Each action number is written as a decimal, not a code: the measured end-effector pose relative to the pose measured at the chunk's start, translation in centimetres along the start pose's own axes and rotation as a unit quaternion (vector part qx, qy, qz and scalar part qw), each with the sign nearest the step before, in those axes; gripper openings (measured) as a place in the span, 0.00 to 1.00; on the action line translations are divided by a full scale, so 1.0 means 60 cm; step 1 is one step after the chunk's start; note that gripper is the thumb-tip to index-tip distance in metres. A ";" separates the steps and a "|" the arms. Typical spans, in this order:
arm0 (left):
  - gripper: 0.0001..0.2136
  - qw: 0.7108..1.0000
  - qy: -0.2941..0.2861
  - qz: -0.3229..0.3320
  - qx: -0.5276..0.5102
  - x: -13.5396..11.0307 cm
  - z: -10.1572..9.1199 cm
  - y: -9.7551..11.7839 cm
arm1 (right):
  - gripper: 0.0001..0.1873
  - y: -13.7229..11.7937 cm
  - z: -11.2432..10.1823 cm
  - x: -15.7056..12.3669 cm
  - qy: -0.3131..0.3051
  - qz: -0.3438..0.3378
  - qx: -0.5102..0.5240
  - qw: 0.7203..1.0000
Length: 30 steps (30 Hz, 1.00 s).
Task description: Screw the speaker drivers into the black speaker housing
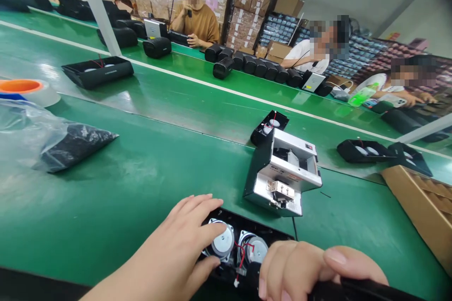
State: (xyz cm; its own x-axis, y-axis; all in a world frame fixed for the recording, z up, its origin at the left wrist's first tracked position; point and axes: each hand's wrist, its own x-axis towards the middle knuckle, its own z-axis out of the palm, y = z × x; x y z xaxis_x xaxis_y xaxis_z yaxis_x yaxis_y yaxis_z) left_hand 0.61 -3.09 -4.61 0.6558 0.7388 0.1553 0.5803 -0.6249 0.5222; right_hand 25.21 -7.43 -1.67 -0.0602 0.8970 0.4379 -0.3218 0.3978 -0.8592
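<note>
A black speaker housing (252, 226) lies open on the green bench in front of me. Two round silver drivers, a left one (223, 241) and a right one (259, 250), sit inside it with red wires (241, 253) and a small white plug. My left hand (185, 233) grips the housing's left end, fingers at the far edge and thumb toward the near side. Over the right end, my right hand (300, 268) is closed round a black tool that looks like an electric screwdriver (353, 290). Its tip and the housing's right end are hidden.
A silver screw feeder (286, 169) stands just behind the housing. Left are a plastic bag of black parts (74, 146) and a tape roll (31, 91); right is a divided cardboard box (420, 211). Other open housings (99, 71) sit on the belt. Several co-workers (203, 21) sit opposite.
</note>
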 end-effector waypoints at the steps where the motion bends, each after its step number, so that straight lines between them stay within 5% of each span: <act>1: 0.27 1.000 -0.010 -0.006 0.006 0.006 0.003 0.001 | 0.33 0.003 -0.007 0.005 -0.037 0.027 0.008 0.999; 4: 0.28 0.997 -0.066 -0.038 0.018 0.025 0.004 0.006 | 0.31 0.006 -0.027 0.014 -0.108 0.066 0.022 0.992; 8: 0.23 0.988 -0.140 -0.068 0.000 0.045 -0.011 0.011 | 0.27 0.003 -0.025 0.015 -0.043 0.087 0.055 0.994; 12: 0.22 0.988 -0.141 -0.066 -0.017 0.051 -0.017 0.012 | 0.29 -0.001 -0.018 0.016 -0.049 0.168 0.048 0.983; 23: 0.22 0.987 -0.143 -0.069 -0.031 0.047 -0.014 0.010 | 0.29 0.015 -0.019 -0.004 0.007 0.111 0.032 0.993; 27: 0.20 0.988 -0.136 -0.062 -0.027 0.045 -0.013 0.010 | 0.25 0.018 -0.006 -0.010 -0.040 0.139 0.002 0.989; 30: 0.20 0.990 -0.126 -0.053 -0.022 0.043 -0.012 0.010 | 0.18 0.037 0.013 -0.038 0.028 0.072 -0.049 0.996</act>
State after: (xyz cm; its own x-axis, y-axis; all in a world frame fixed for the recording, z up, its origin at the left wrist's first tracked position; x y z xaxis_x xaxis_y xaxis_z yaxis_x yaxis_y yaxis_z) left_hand 2.33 -1.37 -3.29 0.6950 0.7099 -0.1137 0.6346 -0.5314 0.5612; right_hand 23.91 -8.74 -4.38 -0.0443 0.9543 0.2957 -0.2195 0.2794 -0.9347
